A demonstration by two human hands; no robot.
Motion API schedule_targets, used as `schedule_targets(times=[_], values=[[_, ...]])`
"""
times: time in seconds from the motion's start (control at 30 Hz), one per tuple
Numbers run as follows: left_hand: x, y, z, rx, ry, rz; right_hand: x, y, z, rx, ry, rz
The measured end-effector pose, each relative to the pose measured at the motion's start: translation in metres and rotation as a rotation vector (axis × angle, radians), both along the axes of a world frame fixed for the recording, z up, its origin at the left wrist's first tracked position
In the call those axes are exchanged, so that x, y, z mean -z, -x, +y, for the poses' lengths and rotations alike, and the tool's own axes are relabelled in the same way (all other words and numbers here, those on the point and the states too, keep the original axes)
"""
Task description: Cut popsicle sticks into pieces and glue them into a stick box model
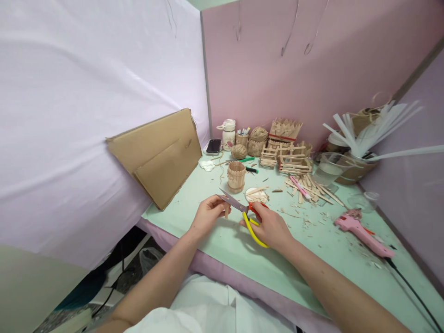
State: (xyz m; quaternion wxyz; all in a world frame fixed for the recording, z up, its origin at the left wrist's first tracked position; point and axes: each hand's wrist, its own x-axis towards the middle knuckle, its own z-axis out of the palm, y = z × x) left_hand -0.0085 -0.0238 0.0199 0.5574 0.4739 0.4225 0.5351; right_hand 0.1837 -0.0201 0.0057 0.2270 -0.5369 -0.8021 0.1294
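My left hand (210, 214) pinches a short piece of wooden craft stick (226, 212) near the front of the table. In my right hand (272, 225) is a pair of scissors (238, 203) with yellow and red handles, fingers around the loops. The scissor blades point left and lie right beside the left fingertips, just over the stick; I cannot tell whether they touch it. Just beyond the hands stands a small barrel-shaped cup of wooden sticks (236, 176). A round white lid (255, 196) with stick pieces on it lies behind the right hand.
A cardboard sheet (163, 157) leans at the left. Behind stand twine balls (258, 141), a white jar (228, 134), a phone (213, 146) and small stick crates (294, 159). Loose sticks (314, 188), a plastic cup (329, 169), a pink glue gun (362, 233) and its cord occupy the right.
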Motion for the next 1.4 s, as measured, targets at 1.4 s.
schedule_targets(times=[1.4], values=[[-0.0018,0.0096,0.0019,0.06,0.081,0.037,-0.0002,-0.0023,0.0017,-0.081,0.058,0.029]])
